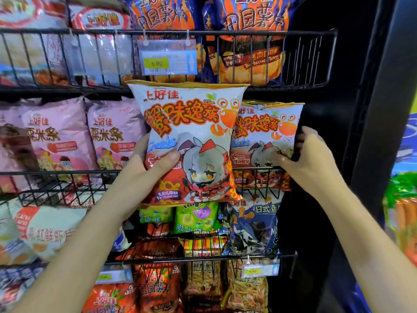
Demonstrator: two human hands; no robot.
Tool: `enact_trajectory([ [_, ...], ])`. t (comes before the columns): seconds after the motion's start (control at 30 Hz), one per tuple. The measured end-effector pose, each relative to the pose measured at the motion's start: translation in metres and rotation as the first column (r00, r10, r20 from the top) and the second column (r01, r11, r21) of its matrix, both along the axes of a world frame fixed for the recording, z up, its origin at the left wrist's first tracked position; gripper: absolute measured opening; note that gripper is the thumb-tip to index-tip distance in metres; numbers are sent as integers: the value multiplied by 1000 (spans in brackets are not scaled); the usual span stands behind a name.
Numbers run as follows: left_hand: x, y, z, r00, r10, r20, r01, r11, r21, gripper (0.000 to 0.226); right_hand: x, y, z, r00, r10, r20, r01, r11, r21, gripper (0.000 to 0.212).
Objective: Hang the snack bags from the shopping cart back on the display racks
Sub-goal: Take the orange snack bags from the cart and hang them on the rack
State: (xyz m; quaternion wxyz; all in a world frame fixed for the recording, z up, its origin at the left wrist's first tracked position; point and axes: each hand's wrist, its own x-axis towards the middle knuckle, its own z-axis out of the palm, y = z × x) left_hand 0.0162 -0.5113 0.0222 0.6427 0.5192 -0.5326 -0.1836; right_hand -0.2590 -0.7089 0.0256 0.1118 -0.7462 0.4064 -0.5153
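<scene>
Two crab-flavour bags in play: your left hand (144, 175) grips the near crab snack bag (189, 141), thumb across its front, raised before the wire basket shelf (266, 170). Your right hand (309, 159) has its fingers (276, 157) closed on the shelved matching bag (266, 141). Pink snack bags (67, 134) sit left; a dark upright (370, 141) stands right.

Bright even light, blurred warped edges

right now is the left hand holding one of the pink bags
No, the left hand grips a white and orange crab snack bag, while the pink bags sit untouched in the rack beside it.
</scene>
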Motion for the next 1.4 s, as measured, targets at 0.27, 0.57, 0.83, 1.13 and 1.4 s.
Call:
enact_trajectory([
  [0.27,3,-10,19,994,39,105,-30,996,-81,43,25,46,7,994,107,-31,-111,976,-189,58],
  [0.57,13,-29,49,973,141,182,-110,979,-169,68,85,65,31,793,581,182,-578,813,-72,59],
  [0.83,19,-50,26,914,286,288,-233,951,-203,89,105,46,4,867,489,100,-481,872,-92,48],
  [1.13,31,-54,24,814,208,543,-301,950,88,89,118,42,3,932,323,-164,-318,946,56,42],
  [1.4,43,-64,30,765,73,640,-349,883,315,93,128,35,10,873,151,-464,-107,987,120,41],
])
